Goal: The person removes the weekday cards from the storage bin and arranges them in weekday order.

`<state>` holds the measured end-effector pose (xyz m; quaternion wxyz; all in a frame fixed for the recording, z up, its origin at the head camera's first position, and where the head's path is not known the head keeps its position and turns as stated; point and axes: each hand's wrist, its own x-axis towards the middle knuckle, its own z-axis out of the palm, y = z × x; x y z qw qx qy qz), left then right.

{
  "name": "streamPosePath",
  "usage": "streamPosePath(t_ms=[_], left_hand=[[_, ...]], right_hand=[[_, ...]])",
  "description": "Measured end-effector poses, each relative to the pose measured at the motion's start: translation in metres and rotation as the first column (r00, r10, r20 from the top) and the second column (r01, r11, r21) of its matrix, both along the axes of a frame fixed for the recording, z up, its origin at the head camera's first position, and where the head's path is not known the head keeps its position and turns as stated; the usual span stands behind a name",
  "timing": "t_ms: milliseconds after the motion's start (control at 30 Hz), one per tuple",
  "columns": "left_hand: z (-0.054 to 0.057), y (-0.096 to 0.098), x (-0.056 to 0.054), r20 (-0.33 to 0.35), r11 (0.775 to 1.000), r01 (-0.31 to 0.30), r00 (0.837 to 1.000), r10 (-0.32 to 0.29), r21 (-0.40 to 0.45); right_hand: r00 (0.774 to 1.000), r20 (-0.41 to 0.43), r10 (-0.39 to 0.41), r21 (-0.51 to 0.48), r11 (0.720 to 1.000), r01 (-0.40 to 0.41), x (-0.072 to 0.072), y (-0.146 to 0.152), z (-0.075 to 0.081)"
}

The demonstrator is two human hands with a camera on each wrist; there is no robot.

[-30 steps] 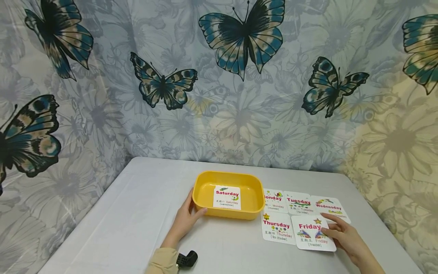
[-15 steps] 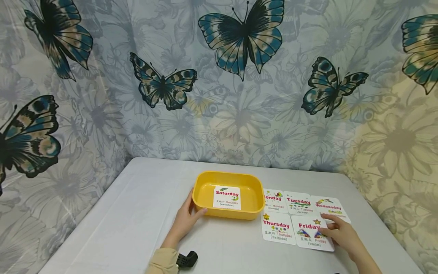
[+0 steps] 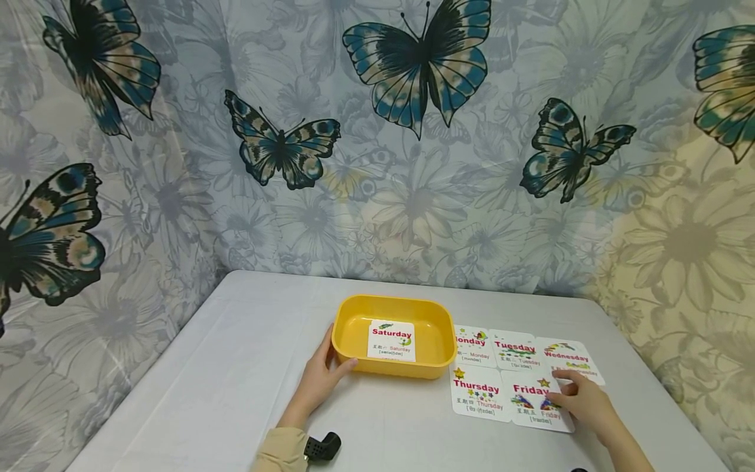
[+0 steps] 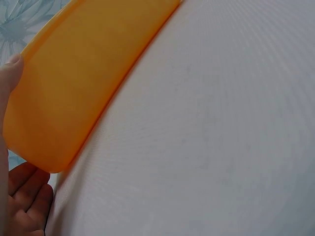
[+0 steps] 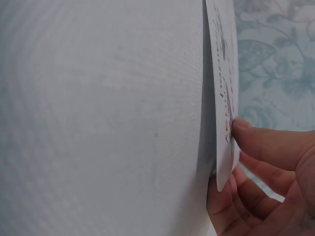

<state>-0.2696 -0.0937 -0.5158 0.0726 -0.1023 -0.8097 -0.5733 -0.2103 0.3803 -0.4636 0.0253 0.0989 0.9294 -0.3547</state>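
My left hand [image 3: 320, 378] grips the yellow plastic box [image 3: 392, 370] at its left front corner. In the left wrist view the thumb [image 4: 14, 69] lies against the box's wall, with the other fingers round the corner. Inside the box is a Saturday card [image 3: 392, 341]. My right hand [image 3: 586, 403] pinches the right edge of the Friday card [image 3: 527, 410], thumb on top and fingers under it. The right wrist view shows that held edge [image 5: 224, 167] tilted slightly off the table. To the card's left, edge to edge or nearly so, lies the Thursday card [image 3: 479, 401].
Behind these cards runs a row of Monday [image 3: 474, 351], Tuesday [image 3: 514, 360] and Wednesday [image 3: 563, 349] cards; the box partly covers Monday, and my right fingers reach over Wednesday's lower edge. A white cloth covers the table [image 3: 236, 393]. A butterfly-printed curtain [image 3: 413, 229] stands behind.
My right hand has slid the Friday card slightly left and back, closer to the Thursday card. The left hand and the yellow box have stayed put.
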Motion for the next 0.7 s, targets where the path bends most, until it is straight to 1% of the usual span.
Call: streamPosePath(t_ms=[133, 300, 700], left_hand=[[0.0003, 0.0, 0.0007, -0.011, 1.0, 0.004, 1.0, -0.004, -0.004], [0.0004, 0.0, 0.0004, 0.012, 1.0, -0.003, 1.0, 0.003, -0.001], [0.0008, 0.0002, -0.0002, 0.013, 1.0, -0.001, 1.0, 0.001, 0.007]], right_hand=[[1.0, 0.003, 0.0, 0.009, 1.0, 0.0, 0.0007, -0.0018, 0.0018], [1.0, 0.003, -0.001, 0.024, 1.0, 0.001, 0.0011, -0.0033, 0.003], [1.0, 0.005, 0.005, 0.033, 0.999, -0.005, -0.0001, -0.0011, -0.0004]])
